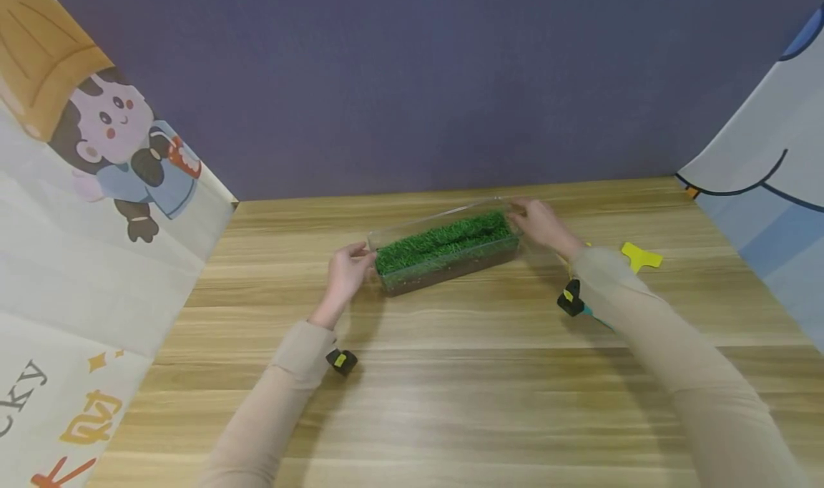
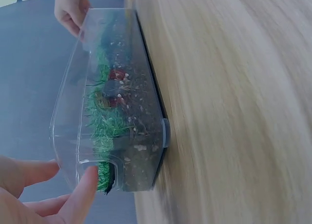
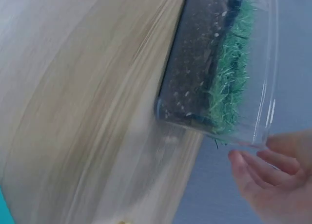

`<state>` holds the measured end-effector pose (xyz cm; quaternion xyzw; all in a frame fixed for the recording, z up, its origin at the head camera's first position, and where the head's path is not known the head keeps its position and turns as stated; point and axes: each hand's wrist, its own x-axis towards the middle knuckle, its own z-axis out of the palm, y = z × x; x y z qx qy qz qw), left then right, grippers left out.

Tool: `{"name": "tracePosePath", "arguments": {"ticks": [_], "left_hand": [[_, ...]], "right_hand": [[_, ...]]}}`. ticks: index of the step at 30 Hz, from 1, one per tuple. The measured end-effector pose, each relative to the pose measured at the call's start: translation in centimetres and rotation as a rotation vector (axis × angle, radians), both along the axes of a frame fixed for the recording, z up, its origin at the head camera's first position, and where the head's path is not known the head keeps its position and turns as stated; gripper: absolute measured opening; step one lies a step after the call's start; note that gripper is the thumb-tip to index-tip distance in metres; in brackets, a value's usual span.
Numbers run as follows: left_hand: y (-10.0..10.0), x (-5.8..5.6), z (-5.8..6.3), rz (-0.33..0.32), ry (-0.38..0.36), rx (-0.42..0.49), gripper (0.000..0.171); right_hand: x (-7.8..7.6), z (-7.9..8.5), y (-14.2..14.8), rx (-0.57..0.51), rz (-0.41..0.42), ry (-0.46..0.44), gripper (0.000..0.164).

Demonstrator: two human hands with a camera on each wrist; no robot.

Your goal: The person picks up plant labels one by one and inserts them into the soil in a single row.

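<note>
A long clear plastic box stands at a slant toward the back of the table. Inside it, green artificial grass tops a dark layer of soil with pale specks. Red bits show among the grass in the left wrist view. At the box's left end, my left hand pinches the end wall, one finger at a rounded cutout and another digit by the rim. My right hand grips the opposite end near the rim; some of its fingertips are hidden in the head view.
Yellow T-shaped tag lies right of my right forearm, which partly covers a teal item. A dark purple panel closes off the back. Printed cloths hang on the left and right.
</note>
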<state>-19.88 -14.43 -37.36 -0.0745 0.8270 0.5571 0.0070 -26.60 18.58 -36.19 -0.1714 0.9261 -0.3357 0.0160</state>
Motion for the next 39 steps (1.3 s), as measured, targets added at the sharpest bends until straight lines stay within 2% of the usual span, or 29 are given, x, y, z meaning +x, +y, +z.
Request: {"name": "tracePosePath", "arguments": {"ticks": [8,13,19,23,27,35,39], "left_hand": [[0.1,-0.4,0.1,0.036,-0.092,0.116,0.040],[0.1,-0.6,0.2,0.042,-0.118,0.130,0.039],[0.2,-0.9,0.3,0.040,-0.137,0.146,0.037],[0.2,-1.0,0.3,0.034,-0.140,0.150,0.037],[0.2,-1.2,0.3,0.027,-0.140,0.153,0.037],[0.1,-0.9,0.5,-0.003,-0.157,0.156,0.038],[-0.1,-0.6,0.6,-0.019,-0.166,0.160,0.038]], "right_hand": [[-0.2,-0.2,0.3,-0.097,-0.056,-0.098,0.034],[0.1,0.2,0.2,-0.191,-0.087,-0.196,0.037],[0.3,0.3,0.6,-0.283,-0.130,-0.269,0.037],[0.4,0.3,1.1,-0.392,-0.160,-0.391,0.041],[0.7,0.5,1.4,-0.456,-0.177,-0.493,0.046],[1.8,0.8,1.7,-0.504,-0.218,-0.560,0.047],[2.3,0.7,2.0,-0.525,-0.203,-0.581,0.046]]}}
